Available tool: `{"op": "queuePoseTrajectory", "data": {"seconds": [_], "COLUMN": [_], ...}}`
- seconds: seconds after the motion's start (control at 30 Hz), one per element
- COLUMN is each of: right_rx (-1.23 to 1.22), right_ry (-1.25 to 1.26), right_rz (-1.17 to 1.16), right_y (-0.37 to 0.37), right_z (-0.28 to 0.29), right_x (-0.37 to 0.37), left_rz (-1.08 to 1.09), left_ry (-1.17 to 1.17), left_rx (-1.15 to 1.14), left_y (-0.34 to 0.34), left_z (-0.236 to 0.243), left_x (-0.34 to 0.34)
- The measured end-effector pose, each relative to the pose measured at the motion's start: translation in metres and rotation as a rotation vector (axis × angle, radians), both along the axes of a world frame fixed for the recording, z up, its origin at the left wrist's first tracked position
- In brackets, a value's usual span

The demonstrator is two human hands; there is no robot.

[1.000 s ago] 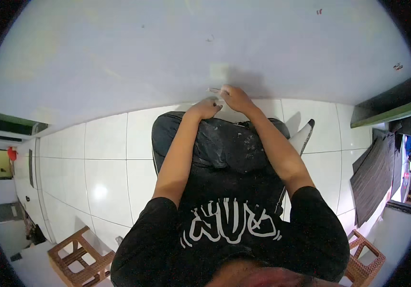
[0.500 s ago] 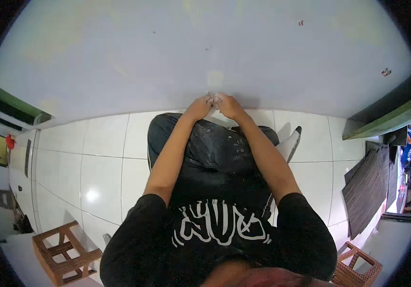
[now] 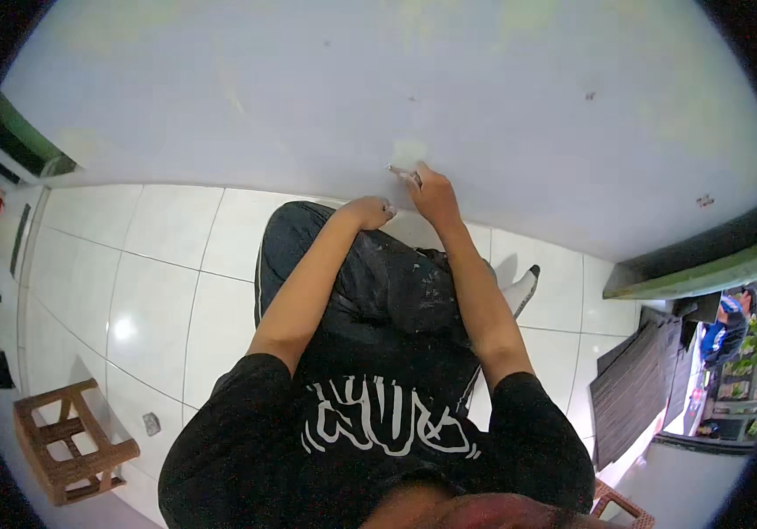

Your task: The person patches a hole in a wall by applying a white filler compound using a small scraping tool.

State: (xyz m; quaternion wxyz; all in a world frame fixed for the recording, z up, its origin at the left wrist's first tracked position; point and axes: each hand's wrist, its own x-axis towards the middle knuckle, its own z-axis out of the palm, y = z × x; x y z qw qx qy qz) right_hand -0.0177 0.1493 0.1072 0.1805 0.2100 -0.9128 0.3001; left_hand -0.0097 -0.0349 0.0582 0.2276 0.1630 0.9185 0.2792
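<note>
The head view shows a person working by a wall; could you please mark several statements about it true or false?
1. The right hand holds a slim tool. True.
2. The left hand is clasped over the right hand. False: the two hands are apart.
3. A pale yellowish patch shows on the wall close to the slim tool. True.
4. The dark grey mat is on the person's left. False: it is on the person's right.
5. The black T-shirt is without any print. False: it bears a white print.
6. A brown woven stool is at the lower left. True.
</note>
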Motion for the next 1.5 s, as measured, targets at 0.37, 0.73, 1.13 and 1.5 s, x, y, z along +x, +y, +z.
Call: {"op": "queuePoseTrajectory", "data": {"seconds": [0.37,0.73,1.13,1.5], "right_rx": [0.149,0.007,-0.126,0.021], "right_ry": [0.180,0.147,0.116,0.001], "right_rz": [-0.166,-0.220,-0.207,-0.298], "right_y": [-0.009,-0.030,-0.039,-0.037], "right_z": [-0.003,0.012,0.007,-0.004], "right_x": [-0.008,-0.003,-0.003,-0.005], "left_rz": [-0.050,0.083,0.091,0.109], "left_ry": [-0.047,-0.102,-0.122,-0.003], "left_rx": [-0.114,-0.084,0.023,0.002], "left_y": [-0.005,-0.027,-0.036,-0.034], "left_z": [0.011,0.038,0.042,0.039], "left_x": [-0.002,0.007,0.007,0.011]}}
